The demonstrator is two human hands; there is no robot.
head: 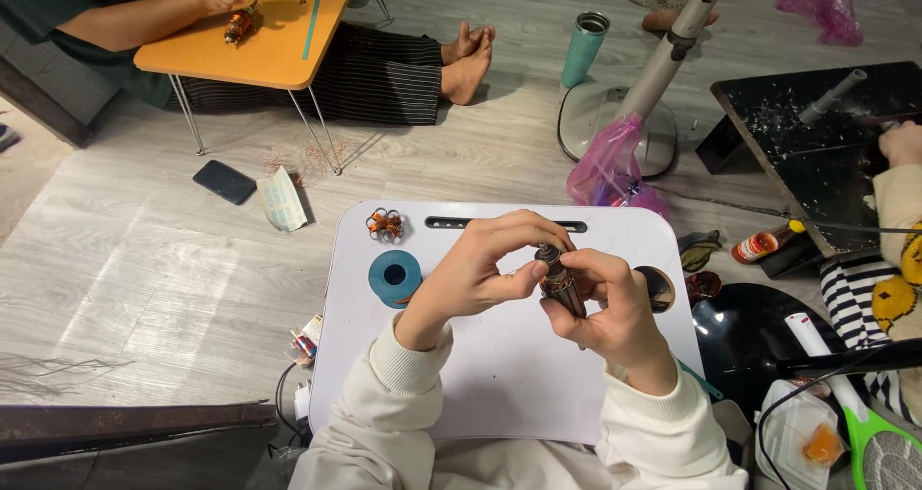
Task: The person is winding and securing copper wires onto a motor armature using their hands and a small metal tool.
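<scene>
My right hand (pixel 615 307) grips a small dark cylindrical motor core (pixel 561 288) wound with thin copper wire, held upright over the white lap table (pixel 499 375). My left hand (pixel 490 264) pinches at the top of the core with thumb and fingertips. Both wrists wear cream sleeves. On the table's far left lie a blue tape roll (pixel 395 277) and a small bundle of copper coil (pixel 384 224).
Another person sits at an orange folding table (pixel 279 38) at the top left, with a phone (pixel 224 181) on the floor nearby. A teal tumbler (pixel 584 48), fan base (pixel 615 125), pink bag (pixel 610 168) and black board (pixel 826 154) lie to the right. A second person's sleeve shows at the right edge.
</scene>
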